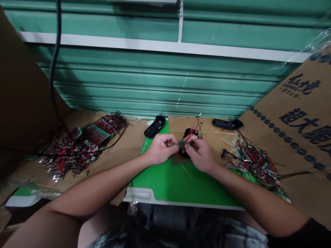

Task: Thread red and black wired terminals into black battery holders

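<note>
Both hands meet over the middle of the table, pinching a small green circuit board [181, 143] with red and black wires. My left hand [163, 148] grips the board's left end between thumb and fingertips. From the other side my right hand [199, 151] closes on its right end and the wires. The wires [196, 124] fan upward past the right hand, with small metal pieces among them. Right behind the hands stands a black object [190, 132], mostly hidden. Black plastic housings [155, 126] lie farther back, one to the left and another [227, 124] to the right.
A large heap of wired boards [77, 151] lies on cardboard at the left, and another pile [258, 162] at the right. A black cable [53, 69] hangs at the left. Cardboard boxes [297, 113] flank the green tabletop [186, 186]; a green corrugated wall [155, 79] rises behind.
</note>
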`<control>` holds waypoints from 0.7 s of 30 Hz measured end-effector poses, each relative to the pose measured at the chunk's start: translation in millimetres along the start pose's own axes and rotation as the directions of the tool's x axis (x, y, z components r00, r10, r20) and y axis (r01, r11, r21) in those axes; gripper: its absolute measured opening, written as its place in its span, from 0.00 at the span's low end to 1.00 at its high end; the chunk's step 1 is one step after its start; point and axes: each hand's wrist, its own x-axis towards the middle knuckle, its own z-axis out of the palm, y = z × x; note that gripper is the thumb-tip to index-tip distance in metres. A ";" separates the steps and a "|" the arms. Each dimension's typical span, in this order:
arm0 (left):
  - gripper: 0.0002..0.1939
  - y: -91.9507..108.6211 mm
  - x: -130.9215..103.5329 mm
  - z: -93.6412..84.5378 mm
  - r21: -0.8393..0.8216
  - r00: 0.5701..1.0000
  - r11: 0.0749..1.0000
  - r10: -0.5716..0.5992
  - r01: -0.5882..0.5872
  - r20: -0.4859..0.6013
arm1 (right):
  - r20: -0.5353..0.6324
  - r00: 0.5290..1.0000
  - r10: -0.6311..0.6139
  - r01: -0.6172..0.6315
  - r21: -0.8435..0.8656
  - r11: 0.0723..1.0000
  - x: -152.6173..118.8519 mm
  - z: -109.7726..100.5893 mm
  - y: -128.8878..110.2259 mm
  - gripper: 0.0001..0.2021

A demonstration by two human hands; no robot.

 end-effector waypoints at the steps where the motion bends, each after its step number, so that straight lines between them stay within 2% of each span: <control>1: 0.09 0.1 0.1 -0.1 0.002 1.000 1.000 0.001 -0.001 0.002 | -0.004 1.000 -0.004 0.004 0.002 1.000 -0.3 0.2 -0.3 0.11; 7: 0.08 -0.5 -1.0 1.2 0.019 1.000 1.000 0.010 -0.010 -0.008 | -0.001 1.000 -0.005 0.005 0.010 1.000 -1.3 0.5 -1.2 0.10; 15: 0.08 -5.1 0.3 -2.1 0.046 0.998 0.999 0.026 -0.023 -0.065 | 0.051 0.997 -0.057 0.061 -0.086 0.994 -6.5 -2.5 -3.4 0.10; 21: 0.10 -9.6 7.1 -5.0 -0.021 0.979 0.997 0.072 -0.077 -0.191 | -0.010 0.997 -0.071 0.069 -0.131 0.989 -2.5 -9.9 -0.5 0.07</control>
